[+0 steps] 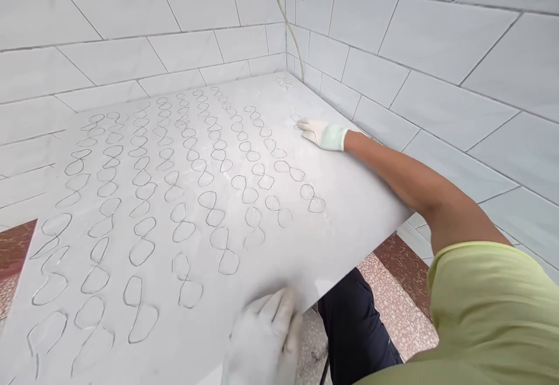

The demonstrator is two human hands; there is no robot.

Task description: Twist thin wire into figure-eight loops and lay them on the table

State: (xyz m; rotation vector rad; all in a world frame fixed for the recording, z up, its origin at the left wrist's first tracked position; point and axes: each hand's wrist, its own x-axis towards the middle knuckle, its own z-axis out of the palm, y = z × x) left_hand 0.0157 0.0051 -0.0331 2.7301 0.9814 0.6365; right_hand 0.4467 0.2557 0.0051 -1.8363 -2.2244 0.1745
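My right hand (322,134), in a white glove with a pale green cuff, reaches across the white board (349,187). Its fingers are stretched out low over the surface, and their tips meet a faint thin loop (296,118). Rows of thin, dark, wire-like figure-eight loops (225,250) cover the left and middle of the board; whether they are laid on or drawn is unclear. At the near edge, my gloved left hand (264,338) is blurred, with fingers curled against the board. What it holds, if anything, is hidden.
White tiled walls (441,41) meet at a corner behind the board. A pale cable (290,27) hangs down there. Star-like thin lines (285,84) lie near the far corner. My dark-trousered leg (360,327) is below the near edge, over a speckled floor (402,309).
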